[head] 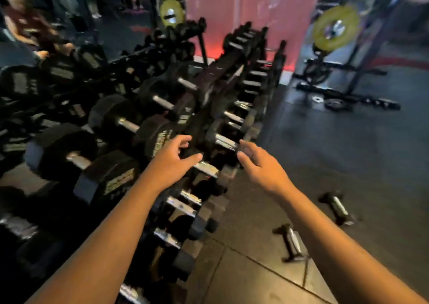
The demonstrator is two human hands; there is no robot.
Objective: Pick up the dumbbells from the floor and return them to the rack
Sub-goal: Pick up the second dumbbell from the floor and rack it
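Note:
A long black dumbbell rack (218, 76) runs from the lower left to the upper middle, filled with several black dumbbells with chrome handles. Two small dumbbells lie on the dark floor to the right: one (293, 242) near my right forearm, the other (337, 207) further right. My left hand (173, 162) hovers over the rack's front row, fingers apart, holding nothing. My right hand (260, 164) is beside it, fingers spread and empty, close to a chrome handle (226, 142) on the rack.
A squat rack (343, 71) with a yellow plate (335, 28) stands at the back right, with small plates (336, 104) on the floor by its base. A red-lit wall (250, 13) is behind. A mirror on the left reflects a person (25, 25). Rubber floor tiles (255, 280) stretch right.

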